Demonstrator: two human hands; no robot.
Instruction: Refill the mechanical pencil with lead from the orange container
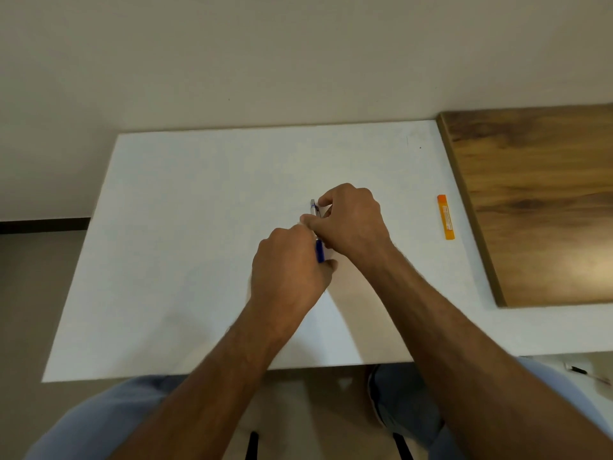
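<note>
A blue and clear mechanical pencil (314, 212) is held over the middle of the white table (185, 227), its top end pointing away from me. My left hand (288, 267) grips the blue lower barrel. My right hand (351, 224) pinches the clear upper part near the cap end. Most of the pencil is hidden between the two hands. The orange lead container (445, 217) lies flat on the table to the right, well apart from both hands.
A dark wooden board (537, 200) covers the right side beyond the white table. A wall stands behind the far edge. My knees in blue trousers show below the near edge. A small pen-like object (578, 370) lies low at the right.
</note>
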